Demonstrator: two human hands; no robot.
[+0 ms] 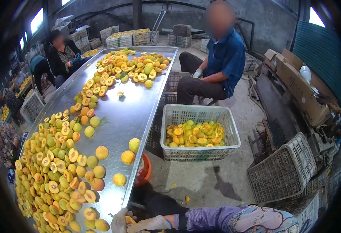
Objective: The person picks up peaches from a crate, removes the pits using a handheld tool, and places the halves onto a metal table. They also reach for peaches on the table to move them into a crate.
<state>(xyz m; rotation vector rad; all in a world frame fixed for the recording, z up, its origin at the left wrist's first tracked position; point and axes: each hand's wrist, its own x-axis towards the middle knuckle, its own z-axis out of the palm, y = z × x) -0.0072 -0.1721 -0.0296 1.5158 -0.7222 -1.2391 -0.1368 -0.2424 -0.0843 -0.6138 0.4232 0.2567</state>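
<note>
At the bottom edge, my left hand [118, 222], in a pale glove, is closed around an orange-yellow fruit [130, 220] beside the metal table's near corner. My right hand [151, 224], gloved and with a purple striped sleeve, comes in from the right with its fingers curled against the same fruit. Whatever else it grips is hidden. Halved and whole fruits [58, 171] are heaped along the left side of the metal table [116, 128]. A few whole fruits, one of them yellow [119, 179], lie near its right edge.
Right of the table, a crate [201, 154] holds cut fruit, and an orange bucket [146, 171] stands below the table edge. A person in blue [226, 58] sits beyond the crate. Another person [63, 56] sits at the table's far left. Empty crates [283, 171] lean at right.
</note>
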